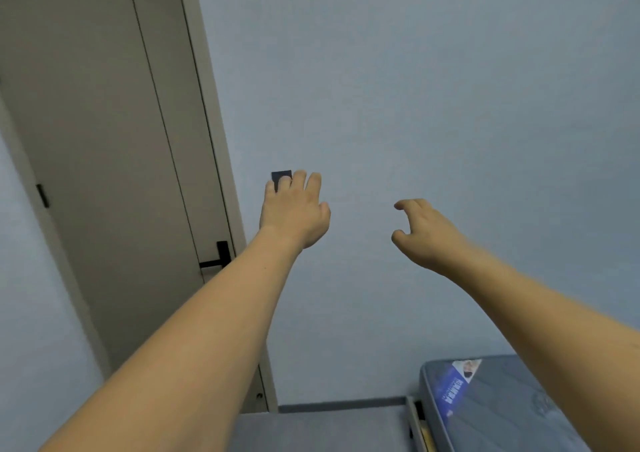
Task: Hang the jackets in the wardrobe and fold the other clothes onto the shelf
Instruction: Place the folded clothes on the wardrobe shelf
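While both bare arms stretch up from the bottom of the frame toward a pale blue wall [415, 88], the left hand [294, 209] at centre lies with straight fingers against a small dark plate [280, 175] on that wall, its fingertips covering the plate's lower edge; whether they press it cannot be told. The right hand [426, 230], just right of centre, hangs in the air apart from the wall, fingers loosely curled and holding nothing. A grey door [104, 140] with a black handle [220, 256] fills the upper left of the frame. At lower right lies a grey mattress [502, 410] bearing a blue label [453, 387]. No jackets, other clothes, wardrobe or shelf appear anywhere in the view.
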